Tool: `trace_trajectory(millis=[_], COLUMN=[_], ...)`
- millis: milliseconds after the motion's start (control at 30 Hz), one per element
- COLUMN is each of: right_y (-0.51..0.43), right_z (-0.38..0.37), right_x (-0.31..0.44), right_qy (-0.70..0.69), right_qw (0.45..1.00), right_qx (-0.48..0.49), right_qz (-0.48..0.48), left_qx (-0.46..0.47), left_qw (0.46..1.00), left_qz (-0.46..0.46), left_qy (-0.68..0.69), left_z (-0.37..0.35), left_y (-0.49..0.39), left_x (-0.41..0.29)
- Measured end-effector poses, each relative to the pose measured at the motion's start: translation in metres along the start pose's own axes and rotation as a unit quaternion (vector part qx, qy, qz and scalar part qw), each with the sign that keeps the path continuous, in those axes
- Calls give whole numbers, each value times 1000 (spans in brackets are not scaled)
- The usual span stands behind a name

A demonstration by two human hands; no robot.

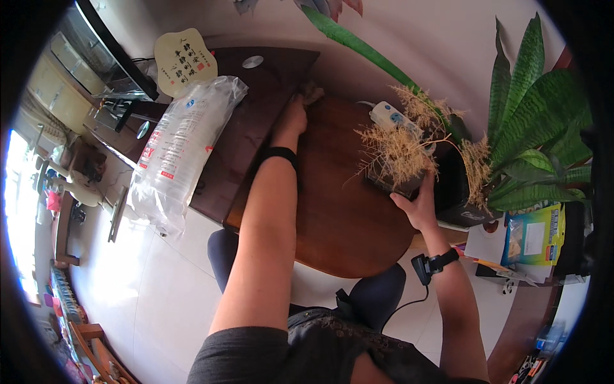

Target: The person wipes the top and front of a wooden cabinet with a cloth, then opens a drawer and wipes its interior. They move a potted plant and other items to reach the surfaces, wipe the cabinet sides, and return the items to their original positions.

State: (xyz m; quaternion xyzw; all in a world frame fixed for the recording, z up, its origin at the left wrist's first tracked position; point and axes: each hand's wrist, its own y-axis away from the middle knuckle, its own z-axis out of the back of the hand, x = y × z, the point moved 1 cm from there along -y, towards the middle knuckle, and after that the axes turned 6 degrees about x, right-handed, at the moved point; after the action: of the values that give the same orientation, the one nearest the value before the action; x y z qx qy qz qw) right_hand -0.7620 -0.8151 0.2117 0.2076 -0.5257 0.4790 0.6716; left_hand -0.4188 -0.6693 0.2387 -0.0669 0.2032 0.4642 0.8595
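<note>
Far across the brown wooden tabletop (336,192), my left hand (293,117) reaches to the back, close against the raised dark cabinet top (268,91). A crumpled tan cloth (312,92) shows at its fingertips; the fingers themselves are partly hidden. My right hand (418,204) grips the near side of a small dark container (387,185), thumb in front and fingers mostly hidden behind it. Dry, straw-coloured plant sprays (395,151) hang over that container and cover much of it. Behind them lies a white power strip (391,117).
A clear plastic-wrapped stack of cups (177,144) lies on the cabinet at left, beside a cream fan-shaped panel (185,62) with writing. Broad-leaved snake plants (523,125) rise at right above a black box (460,211). A colourful pouch (535,235) stands nearer.
</note>
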Motion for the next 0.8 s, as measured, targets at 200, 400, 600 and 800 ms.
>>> trace_trajectory(millis=[200, 400, 600, 800], right_y=[-3, -1, 1, -2], right_z=[1, 8, 7, 5], right_x=[-1, 2, -4, -18], right_qy=[134, 136, 103, 130], right_qw=[991, 991, 995, 991], right_qx=[-4, -11, 0, -9], right_qz=[25, 2, 11, 28], left_qx=[4, 61, 158, 126], left_qw=[988, 983, 785, 650], left_qz=[-100, -130, -72, 61], left_qy=[-121, -113, 594, 747], left_z=[-25, -27, -1, 20], left_y=[39, 76, 71, 91], left_x=[-47, -102, -84, -33])
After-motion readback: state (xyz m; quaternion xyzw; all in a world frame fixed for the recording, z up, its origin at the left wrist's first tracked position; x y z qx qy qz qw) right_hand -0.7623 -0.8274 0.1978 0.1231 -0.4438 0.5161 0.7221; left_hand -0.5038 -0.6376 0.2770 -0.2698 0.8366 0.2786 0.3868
